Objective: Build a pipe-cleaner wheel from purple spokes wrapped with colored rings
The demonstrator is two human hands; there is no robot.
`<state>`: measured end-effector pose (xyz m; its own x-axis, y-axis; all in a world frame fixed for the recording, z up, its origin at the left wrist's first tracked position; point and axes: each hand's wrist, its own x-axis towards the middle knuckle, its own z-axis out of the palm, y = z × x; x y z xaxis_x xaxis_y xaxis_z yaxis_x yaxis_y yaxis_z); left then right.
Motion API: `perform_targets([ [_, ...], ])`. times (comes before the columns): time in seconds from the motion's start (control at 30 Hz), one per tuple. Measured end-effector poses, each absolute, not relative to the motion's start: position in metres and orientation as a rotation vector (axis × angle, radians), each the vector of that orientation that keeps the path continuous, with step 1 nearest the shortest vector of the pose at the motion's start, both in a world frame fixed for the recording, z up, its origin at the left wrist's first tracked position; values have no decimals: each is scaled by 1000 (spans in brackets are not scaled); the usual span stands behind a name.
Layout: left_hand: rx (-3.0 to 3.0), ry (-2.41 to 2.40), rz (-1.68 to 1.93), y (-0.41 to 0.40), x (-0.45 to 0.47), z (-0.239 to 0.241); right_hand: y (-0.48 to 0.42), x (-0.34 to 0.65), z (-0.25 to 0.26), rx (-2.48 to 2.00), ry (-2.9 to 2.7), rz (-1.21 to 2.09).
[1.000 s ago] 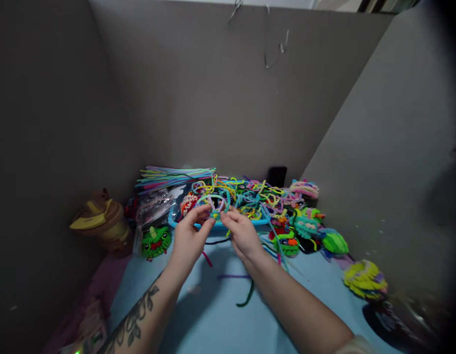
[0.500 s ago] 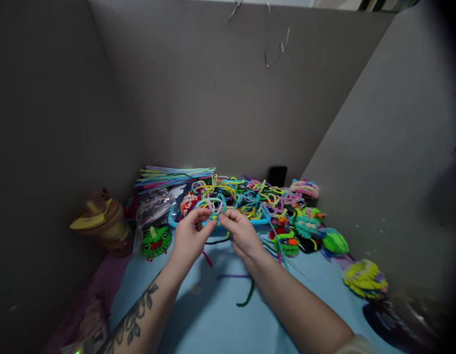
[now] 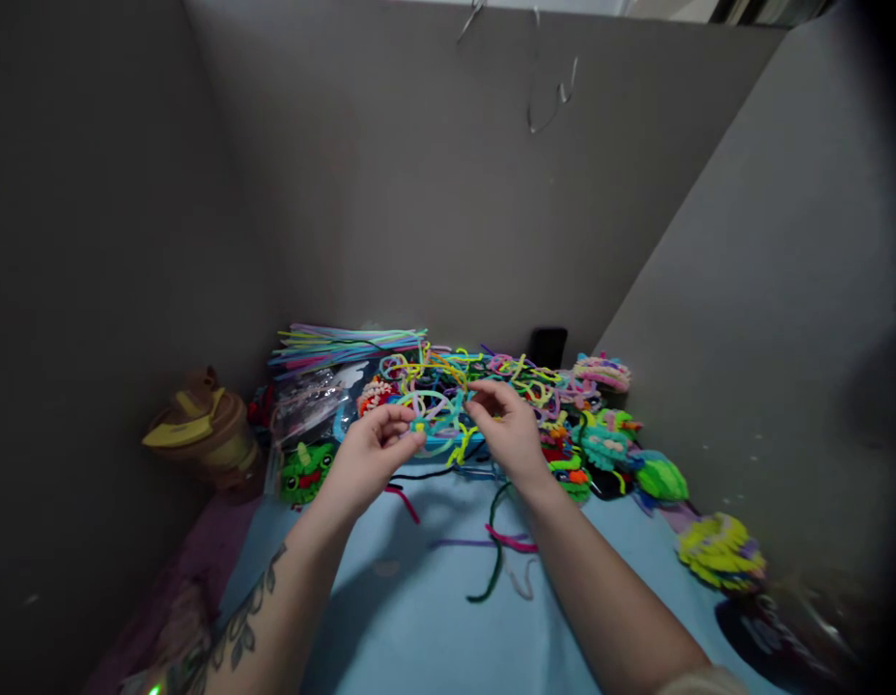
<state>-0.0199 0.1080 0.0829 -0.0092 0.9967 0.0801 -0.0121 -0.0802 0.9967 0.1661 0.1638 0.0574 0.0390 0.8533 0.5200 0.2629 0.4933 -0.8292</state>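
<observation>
My left hand (image 3: 367, 452) pinches a looped pipe-cleaner piece (image 3: 439, 417) of teal, lilac and yellow strands, held just above the blue table (image 3: 419, 618). My right hand (image 3: 507, 430) is on the other side of the same piece, fingers curled and pinching at its strands. Right behind both hands lies a blue tray (image 3: 341, 421) heaped with tangled coloured pipe cleaners (image 3: 484, 376).
Straight pipe cleaners (image 3: 343, 340) lie in a bundle at the back left. A green frog figure (image 3: 307, 468), a brown and yellow cup (image 3: 202, 434), finished fuzzy figures (image 3: 607, 444) and a yellow-lilac one (image 3: 719, 550) ring the table. Loose strands (image 3: 491, 545) lie near my wrists. Grey walls enclose three sides.
My right hand has risen and shifted right and back, away from the left, stretching the looped piece wider. A pink strand now shows on the table under my right wrist.
</observation>
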Motion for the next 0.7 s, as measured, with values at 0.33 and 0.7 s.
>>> perform_targets([
  [0.33,1221,1053,1202,108,-23,81,158,164,63,-996,-1695,431],
  [0.7,1302,1198,1239,111,-24,80,136,161,68,-935,-1522,231],
])
